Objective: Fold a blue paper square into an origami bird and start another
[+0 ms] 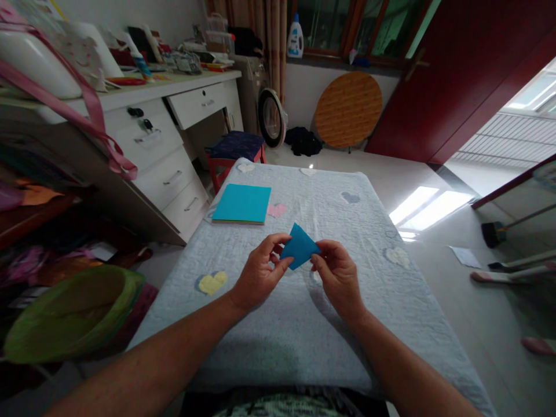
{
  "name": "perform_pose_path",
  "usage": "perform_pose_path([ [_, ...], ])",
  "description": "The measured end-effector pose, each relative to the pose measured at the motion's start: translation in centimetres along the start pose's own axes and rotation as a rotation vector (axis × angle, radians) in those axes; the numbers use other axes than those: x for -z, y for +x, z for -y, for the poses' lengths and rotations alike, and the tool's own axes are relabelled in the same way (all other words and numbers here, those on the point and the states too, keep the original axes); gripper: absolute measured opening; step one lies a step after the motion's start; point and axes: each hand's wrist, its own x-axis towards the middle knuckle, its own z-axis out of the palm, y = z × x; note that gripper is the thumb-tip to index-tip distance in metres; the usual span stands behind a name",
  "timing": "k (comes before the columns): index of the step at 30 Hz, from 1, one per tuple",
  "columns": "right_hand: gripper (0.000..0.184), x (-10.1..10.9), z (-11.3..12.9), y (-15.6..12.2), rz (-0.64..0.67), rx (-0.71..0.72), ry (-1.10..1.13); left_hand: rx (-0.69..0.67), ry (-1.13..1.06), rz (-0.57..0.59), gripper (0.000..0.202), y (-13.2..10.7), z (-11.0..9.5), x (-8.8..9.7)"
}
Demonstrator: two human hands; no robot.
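A small folded piece of blue paper (299, 248), shaped like a kite, is held up over the cloth-covered table (278, 324). My left hand (262, 269) pinches its left side between thumb and fingers. At the right corner, the thumb and fingertips of my right hand (337, 272) grip the same paper. Beyond my left hand a stack of square paper (242, 204), blue on top, lies flat on the cloth.
A stool (234, 147) stands past the table's far left corner. To the left are a white desk (160, 156) with drawers and a green-lined bin (73, 313). A washing machine (252, 81) with its door open and a round wooden tabletop (350, 110) are at the back.
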Motion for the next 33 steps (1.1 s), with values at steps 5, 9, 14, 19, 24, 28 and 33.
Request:
perform_pose_path([
  [5,0.015,-0.07,0.06,0.01,0.005,-0.011,0.007,-0.028,0.021,0.027,0.027,-0.05,-0.05,0.08],
  [9,0.015,-0.06,-0.04,0.01,0.002,-0.014,0.013,-0.043,0.031,0.029,0.029,-0.19,-0.06,0.11],
  [14,0.014,-0.05,-0.16,0.00,-0.003,-0.007,0.009,-0.002,0.020,0.042,0.037,-0.14,-0.33,0.11],
  [19,0.014,-0.06,-0.07,-0.01,-0.003,-0.009,0.010,0.004,0.031,0.046,0.039,-0.06,-0.35,0.08],
  [24,0.012,-0.12,0.16,0.02,0.001,-0.010,0.006,-0.048,0.050,0.057,0.038,-0.10,-0.29,0.17],
  [28,0.013,-0.16,0.19,0.09,0.001,-0.010,0.021,-0.080,0.059,0.065,0.037,-0.12,-0.43,0.25],
  [33,0.014,-0.18,0.14,0.13,0.001,-0.019,0.031,-0.119,0.071,0.070,0.034,-0.18,-0.67,0.36],
])
